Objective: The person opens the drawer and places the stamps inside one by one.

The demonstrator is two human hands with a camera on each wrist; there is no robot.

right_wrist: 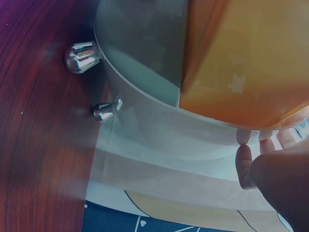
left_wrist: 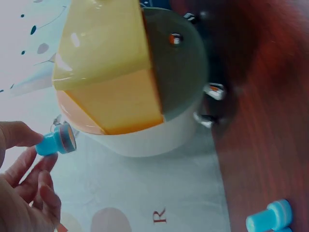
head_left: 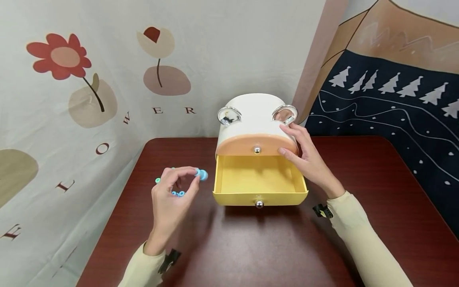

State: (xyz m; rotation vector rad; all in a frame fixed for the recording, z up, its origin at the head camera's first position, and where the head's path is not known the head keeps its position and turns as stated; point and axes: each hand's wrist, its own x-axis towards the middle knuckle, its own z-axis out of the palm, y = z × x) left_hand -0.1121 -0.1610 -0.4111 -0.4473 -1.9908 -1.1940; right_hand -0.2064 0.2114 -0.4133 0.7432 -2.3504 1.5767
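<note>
In the head view my left hand [head_left: 172, 203] is raised to the left of the cabinet, pinching a small blue toy stamp [left_wrist: 57, 141] between thumb and index finger. The white cabinet [head_left: 254, 105] has an orange upper drawer [head_left: 233, 146], which is closed. Its yellow lower drawer [head_left: 236, 199] is pulled out, and its visible inside holds nothing. My right hand [head_left: 312, 163] rests against the cabinet's right side. Its thumb touches the orange front and its fingertips lie near the right silver ear [head_left: 285, 114].
Several more small stamps [left_wrist: 271, 217] stand on the dark red table [head_left: 265, 243], partly hidden behind my left hand. A second silver ear [head_left: 229, 115] tops the cabinet's left side. Behind the table hangs a printed cloth [head_left: 215, 59].
</note>
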